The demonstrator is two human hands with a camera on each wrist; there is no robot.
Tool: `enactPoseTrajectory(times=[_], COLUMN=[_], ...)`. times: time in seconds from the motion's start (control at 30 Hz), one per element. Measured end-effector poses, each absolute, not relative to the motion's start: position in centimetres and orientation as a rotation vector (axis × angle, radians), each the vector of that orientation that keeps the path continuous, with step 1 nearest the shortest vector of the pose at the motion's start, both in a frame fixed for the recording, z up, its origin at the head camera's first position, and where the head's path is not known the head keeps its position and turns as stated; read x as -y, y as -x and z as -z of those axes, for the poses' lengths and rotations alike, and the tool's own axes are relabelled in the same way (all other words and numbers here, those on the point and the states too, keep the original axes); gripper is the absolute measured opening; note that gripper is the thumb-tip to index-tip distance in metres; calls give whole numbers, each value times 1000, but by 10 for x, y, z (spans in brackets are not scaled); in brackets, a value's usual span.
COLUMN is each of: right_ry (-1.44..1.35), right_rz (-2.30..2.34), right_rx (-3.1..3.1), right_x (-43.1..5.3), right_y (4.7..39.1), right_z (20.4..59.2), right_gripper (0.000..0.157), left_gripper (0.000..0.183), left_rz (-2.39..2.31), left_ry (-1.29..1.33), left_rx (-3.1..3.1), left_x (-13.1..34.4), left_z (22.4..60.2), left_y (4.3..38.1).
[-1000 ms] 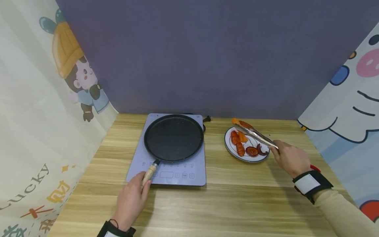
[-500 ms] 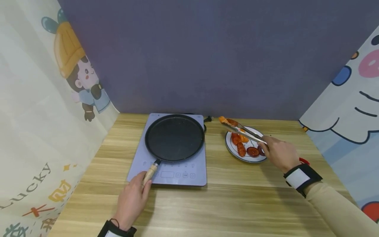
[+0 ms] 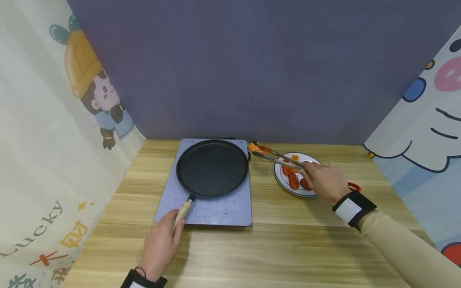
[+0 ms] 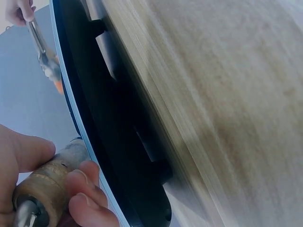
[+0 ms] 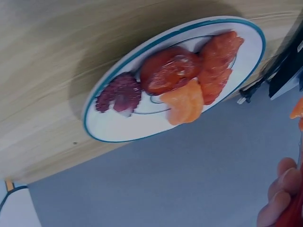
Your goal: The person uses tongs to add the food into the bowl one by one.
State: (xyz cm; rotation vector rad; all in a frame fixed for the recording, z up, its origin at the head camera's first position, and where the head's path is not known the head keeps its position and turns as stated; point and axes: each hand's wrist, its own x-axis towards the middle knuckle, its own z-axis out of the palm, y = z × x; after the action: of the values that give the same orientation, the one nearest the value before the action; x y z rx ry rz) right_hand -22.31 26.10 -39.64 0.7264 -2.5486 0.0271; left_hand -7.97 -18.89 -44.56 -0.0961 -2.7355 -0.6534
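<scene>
My left hand [image 3: 162,244] grips the wooden handle [image 3: 183,211] of a flat black frying pan [image 3: 212,168], which sits on an induction cooker [image 3: 243,212]. With my right hand [image 3: 325,181] I hold metal tongs [image 3: 284,163] that reach left past the plate. An orange piece of food [image 3: 254,148] and a reddish-brown one [image 3: 264,149] are at the tongs' tips, just right of the pan's rim. Below the tongs is a white plate [image 5: 106,128] with a dark rim line. On it lie red sausage-like pieces [image 5: 218,68], a round reddish-brown slice [image 5: 168,71], orange pieces [image 5: 184,103] and a dark purple tentacle-like piece [image 5: 122,92].
Behind the cooker's right side lies a black plug [image 5: 248,92] with its cord. A dark grey panel [image 3: 252,72] rises along the table's back edge. Printed cloths [image 3: 32,120] hang at both sides. The wooden table [image 3: 266,256] extends in front.
My right hand has carried the tongs and the food at their tips leftward, from over the plate to beside the pan. My left hand stays on the pan handle.
</scene>
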Motion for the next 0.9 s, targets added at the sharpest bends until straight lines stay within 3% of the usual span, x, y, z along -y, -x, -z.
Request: enactPoseTrajectory(times=[0.37,0.67,0.9], right_ry=[-795,-832,-826], right_rz=[-87,-113,-91], right_rx=[2527,2519,2483], right_x=[-232,-207,-191], right_y=[229,233,240], right_z=[399,395,395], right_gripper=[29,20,21], left_gripper=[36,36,35], left_rz=[647,657,655], left_ry=[98,73,72], left_rx=[2736,2758,2755], left_x=[190,190,190], left_z=[445,445,446], left_y=[81,79,79])
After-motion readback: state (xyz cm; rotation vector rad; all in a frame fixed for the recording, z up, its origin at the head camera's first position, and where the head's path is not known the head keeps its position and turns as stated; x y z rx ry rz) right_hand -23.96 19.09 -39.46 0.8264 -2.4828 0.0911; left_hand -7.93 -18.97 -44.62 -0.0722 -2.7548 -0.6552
